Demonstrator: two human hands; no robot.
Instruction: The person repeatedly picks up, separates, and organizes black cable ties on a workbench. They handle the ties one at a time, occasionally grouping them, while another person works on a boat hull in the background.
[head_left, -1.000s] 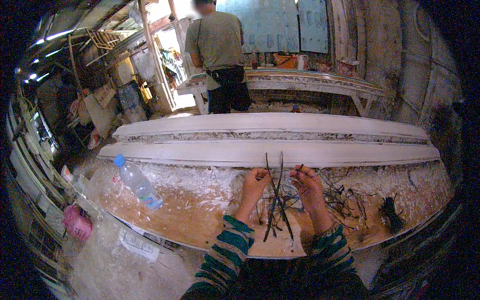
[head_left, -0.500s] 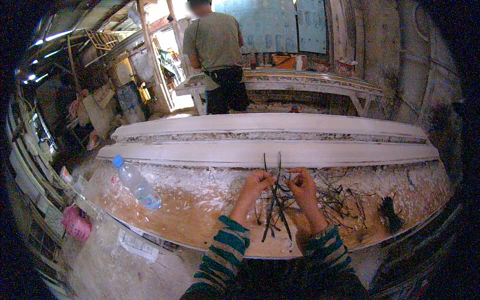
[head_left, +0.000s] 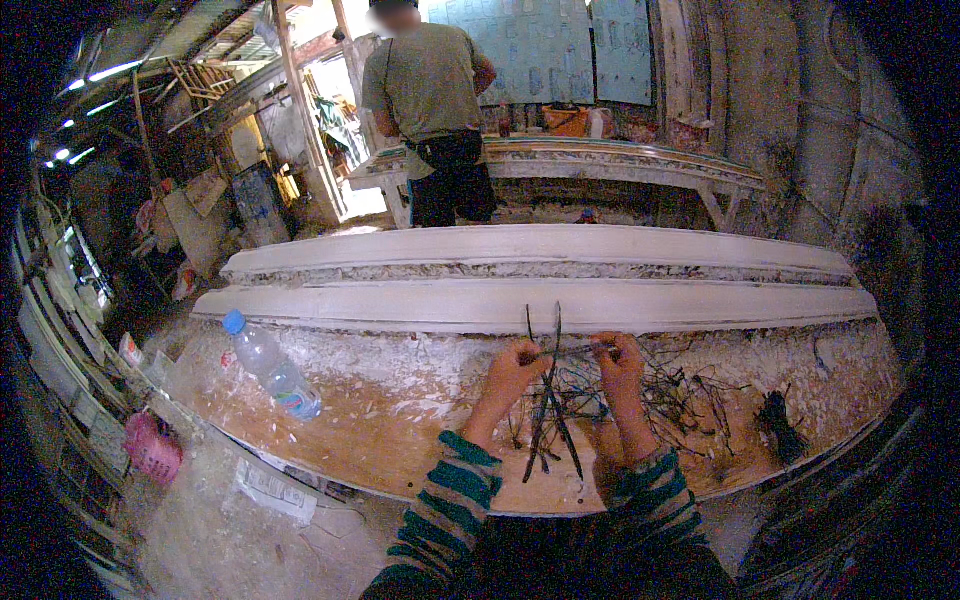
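Note:
My left hand (head_left: 508, 376) is closed, thumb and fingers pinching dark thin strands above the workbench (head_left: 400, 455). A short dark strand (head_left: 573, 350) stretches across to my right hand (head_left: 622, 366), whose fingertips are pinched on its other end. Two longer dark strips (head_left: 548, 415) cross in an X just beside my left fingers, their ends reaching toward the bench's near edge. A loose tangle of dark strands (head_left: 690, 400) spreads on the bench under and right of my right hand. Farther right lies a dark bundle (head_left: 780, 425).
Two long white boards (head_left: 540, 305) run across the bench's far side. A clear bottle with a blue cap (head_left: 270, 365) lies at the left. A pink bundle (head_left: 153, 447) sits lower left. Beyond, a person (head_left: 430, 90) stands facing away at a long table (head_left: 620, 160).
My right hand has shifted slightly right and up, away from my left, and the strand between them now shows stretched. The person's right elbow has moved outward.

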